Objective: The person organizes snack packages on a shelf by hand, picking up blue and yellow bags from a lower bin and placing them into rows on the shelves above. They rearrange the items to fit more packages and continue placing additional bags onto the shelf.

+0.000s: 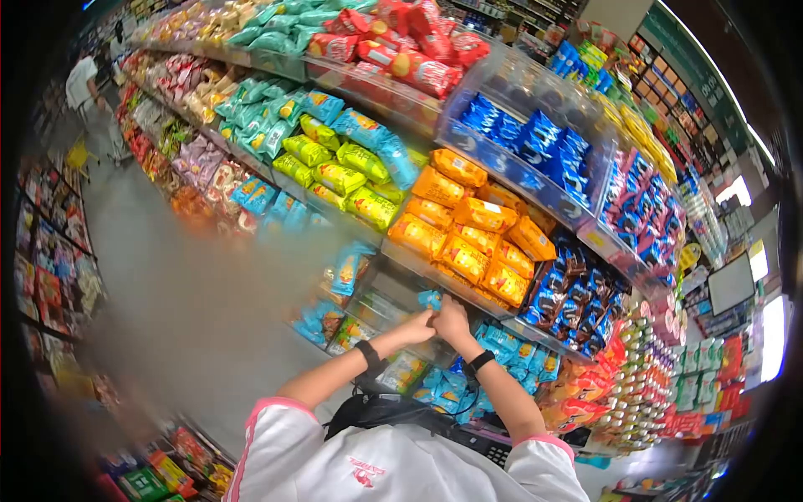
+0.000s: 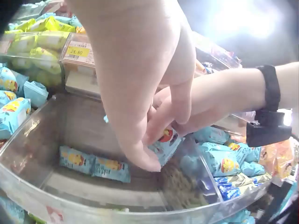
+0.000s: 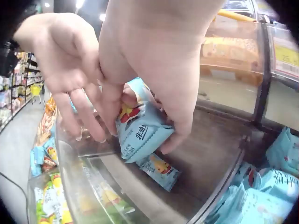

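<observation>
Nearest the head camera is a white shirt; beyond it the right hand grips a blue packet, thumb and fingers curled about its sides, over a clear bin; the left hand is close against it, some fingers hanging fairly straight, though I cannot tell whether its thumb or forefinger pinches the packet, because the hands overlap there; bringing both hands together probably steadies the packet; two more blue packets lie end to end on the bin's floor (few, next to the heaped orange packets beyond), and the bin's walls presumably keep each kind apart, while the price label is likely set facing outward for reading; fingers cover part of the held packet, its smaller print is illegible, glare washes out the upper right of the left wrist view, and a grey blur obscures some aisle floor in the head view
</observation>
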A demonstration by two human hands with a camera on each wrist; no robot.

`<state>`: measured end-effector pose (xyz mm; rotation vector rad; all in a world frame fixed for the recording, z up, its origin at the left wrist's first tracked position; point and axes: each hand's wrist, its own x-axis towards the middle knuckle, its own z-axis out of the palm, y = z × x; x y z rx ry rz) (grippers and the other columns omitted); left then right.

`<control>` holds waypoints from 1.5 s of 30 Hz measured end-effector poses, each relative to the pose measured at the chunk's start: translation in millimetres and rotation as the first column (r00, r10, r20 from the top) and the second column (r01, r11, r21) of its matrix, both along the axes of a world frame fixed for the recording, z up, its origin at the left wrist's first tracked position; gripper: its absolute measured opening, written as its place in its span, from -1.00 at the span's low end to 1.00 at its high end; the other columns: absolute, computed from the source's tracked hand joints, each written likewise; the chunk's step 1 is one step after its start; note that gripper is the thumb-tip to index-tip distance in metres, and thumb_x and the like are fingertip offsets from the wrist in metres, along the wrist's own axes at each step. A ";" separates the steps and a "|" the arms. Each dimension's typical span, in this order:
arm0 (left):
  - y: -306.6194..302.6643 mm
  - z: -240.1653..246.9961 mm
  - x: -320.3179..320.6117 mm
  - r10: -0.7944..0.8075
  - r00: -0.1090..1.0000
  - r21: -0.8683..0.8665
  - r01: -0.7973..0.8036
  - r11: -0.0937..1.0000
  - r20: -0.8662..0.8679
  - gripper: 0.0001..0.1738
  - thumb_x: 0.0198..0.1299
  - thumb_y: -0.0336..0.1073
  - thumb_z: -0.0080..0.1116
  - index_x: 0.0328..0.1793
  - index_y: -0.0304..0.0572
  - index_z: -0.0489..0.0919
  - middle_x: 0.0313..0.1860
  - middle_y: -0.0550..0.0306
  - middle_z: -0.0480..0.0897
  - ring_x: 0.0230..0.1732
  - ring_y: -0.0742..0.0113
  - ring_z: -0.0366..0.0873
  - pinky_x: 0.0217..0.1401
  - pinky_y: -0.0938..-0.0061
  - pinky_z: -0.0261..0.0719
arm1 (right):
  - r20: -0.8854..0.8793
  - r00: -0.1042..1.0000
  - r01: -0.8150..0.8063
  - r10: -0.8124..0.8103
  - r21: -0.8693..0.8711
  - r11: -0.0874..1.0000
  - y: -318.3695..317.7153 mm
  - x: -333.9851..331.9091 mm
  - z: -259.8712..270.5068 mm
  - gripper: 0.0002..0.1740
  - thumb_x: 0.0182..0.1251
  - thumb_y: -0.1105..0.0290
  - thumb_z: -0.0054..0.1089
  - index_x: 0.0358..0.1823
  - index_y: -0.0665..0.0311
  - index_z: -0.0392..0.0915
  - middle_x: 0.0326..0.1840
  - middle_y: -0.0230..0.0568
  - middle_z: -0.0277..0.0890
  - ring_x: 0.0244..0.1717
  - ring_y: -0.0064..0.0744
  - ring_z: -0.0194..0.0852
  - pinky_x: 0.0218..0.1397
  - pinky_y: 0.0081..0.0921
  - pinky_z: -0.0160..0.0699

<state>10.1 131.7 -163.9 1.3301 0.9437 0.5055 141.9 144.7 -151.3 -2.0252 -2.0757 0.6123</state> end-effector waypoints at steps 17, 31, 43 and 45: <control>44.7 -81.2 2.7 -0.165 0.981 -0.087 0.157 0.984 -0.101 -0.65 -0.06 -0.20 0.11 -0.17 -0.26 0.59 -0.27 -0.11 0.63 -0.23 0.07 0.57 -0.17 0.32 0.47 | 0.279 0.958 0.036 0.067 -0.349 0.936 44.3 17.3 -55.6 -0.60 0.19 0.31 -0.09 0.04 0.30 0.41 0.10 0.21 0.35 0.14 0.11 0.30 0.19 -0.16 0.27; 69.3 -85.9 -29.4 -0.079 0.985 -0.017 0.077 0.997 -0.156 -0.71 -0.03 -0.25 0.08 -0.19 -0.24 0.59 -0.26 -0.06 0.63 -0.17 0.14 0.56 -0.14 0.35 0.45 | 0.331 0.931 0.001 0.153 -0.422 0.907 57.1 -5.1 -53.6 -0.66 0.19 0.42 -0.16 -0.01 0.38 0.35 0.05 0.27 0.33 0.12 0.07 0.31 0.14 -0.20 0.31; 71.3 -102.6 -24.4 -0.050 0.983 -0.026 0.046 0.999 -0.175 -0.72 -0.01 -0.29 0.09 -0.19 -0.29 0.57 -0.25 -0.07 0.62 -0.19 0.11 0.55 -0.14 0.34 0.46 | 0.259 0.966 0.033 -0.008 -0.090 0.995 53.6 55.9 -149.6 -0.75 0.22 0.46 -0.25 -0.14 0.36 0.39 -0.03 0.13 0.42 0.02 0.09 0.38 0.09 -0.16 0.33; 72.8 -102.5 -22.2 -0.065 0.980 -0.068 0.053 0.996 -0.187 -0.72 0.00 -0.29 0.09 -0.19 -0.28 0.57 -0.25 -0.06 0.62 -0.20 0.13 0.55 -0.14 0.35 0.46 | 0.233 0.970 0.104 -0.072 -0.128 0.986 52.9 60.5 -164.8 -0.71 0.22 0.41 -0.23 -0.09 0.35 0.37 0.03 0.15 0.39 0.07 0.07 0.35 0.13 -0.17 0.31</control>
